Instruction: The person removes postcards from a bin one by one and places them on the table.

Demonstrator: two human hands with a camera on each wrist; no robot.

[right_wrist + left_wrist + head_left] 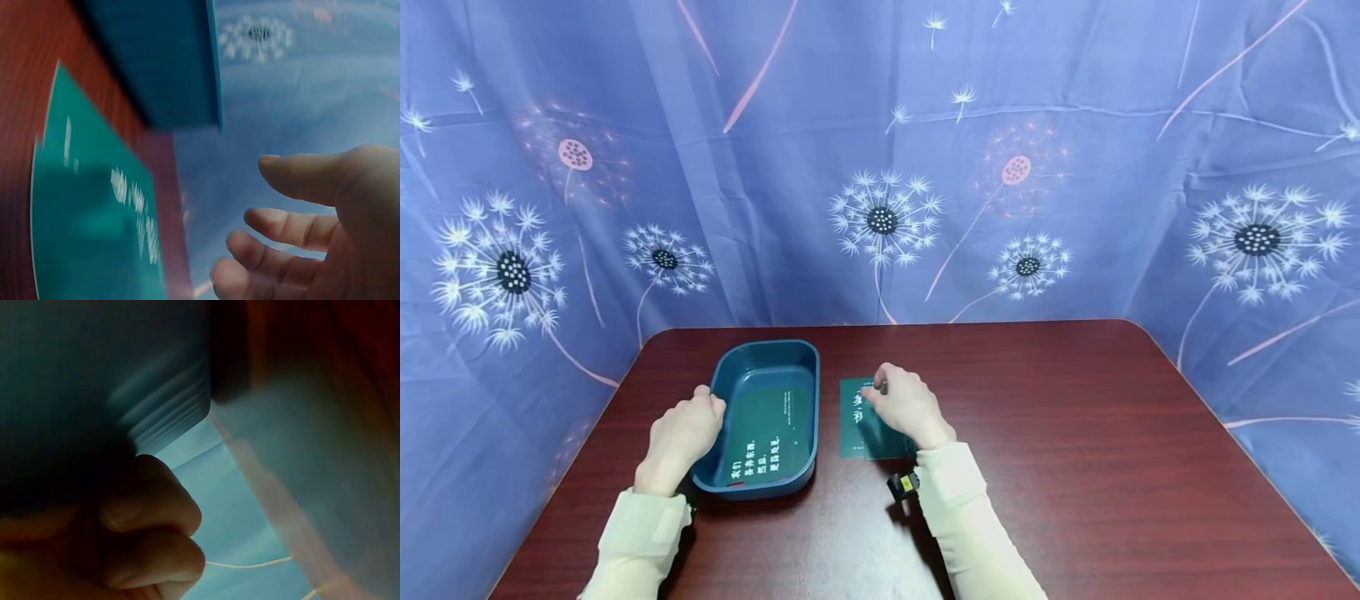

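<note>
A blue rectangular tray (766, 357) stands on the left of the table. My left hand (683, 433) grips its left rim, and curled fingers (156, 506) show beside the ribbed tray wall in the left wrist view. Inside the tray lies a dark green card (775, 450) with white writing and a small red mark. My right hand (912, 404) is above a green card (861, 437) right of the tray. In the right wrist view its thumb and fingers are apart with nothing between them. A stepped edge on this card (87, 237) suggests overlapping sheets; the hand hides part of it.
The dark red wooden table (1075, 467) extends to the right. A blue curtain (820, 150) with dandelion prints hangs behind it and along its sides. A small black device (902, 485) is at the right wrist.
</note>
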